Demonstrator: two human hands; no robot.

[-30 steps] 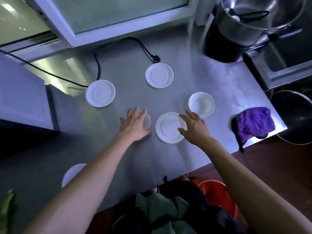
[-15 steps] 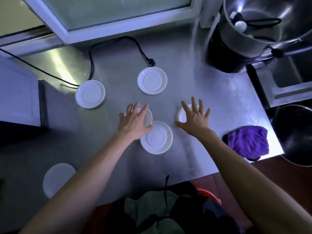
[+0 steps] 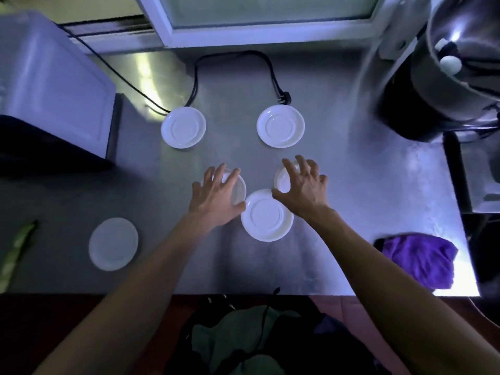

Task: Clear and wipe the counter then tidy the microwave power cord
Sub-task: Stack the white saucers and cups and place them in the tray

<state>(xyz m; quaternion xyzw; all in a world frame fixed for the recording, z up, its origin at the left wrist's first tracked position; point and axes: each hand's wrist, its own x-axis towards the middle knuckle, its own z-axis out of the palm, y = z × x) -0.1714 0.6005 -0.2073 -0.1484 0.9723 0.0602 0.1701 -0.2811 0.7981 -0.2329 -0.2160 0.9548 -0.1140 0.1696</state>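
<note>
Several white saucers lie on the steel counter (image 3: pixel 365 169). My left hand (image 3: pixel 215 194) rests spread over a small dish (image 3: pixel 239 186), mostly hiding it. My right hand (image 3: pixel 304 185) curls its fingers over another small white dish (image 3: pixel 281 181). Between and below both hands lies a saucer (image 3: pixel 266 215). Farther back sit two more saucers (image 3: pixel 183 128) (image 3: pixel 280 126). The black power cord (image 3: pixel 232 54) loops along the back, its plug (image 3: pixel 285 97) by the right-hand rear saucer. A purple cloth (image 3: pixel 422 259) lies crumpled at the right front corner.
The microwave (image 3: pixel 51 77) stands at the left. A large steel pot (image 3: pixel 460 58) stands at the back right on a dark base. One more saucer (image 3: pixel 113 243) lies at the front left beside a green leaf (image 3: pixel 16 247). The counter's front edge runs just below my forearms.
My right hand has left the middle saucer, moved to the small dish on the right and now curls over it. My left hand stays on its dish. The view has shifted.
</note>
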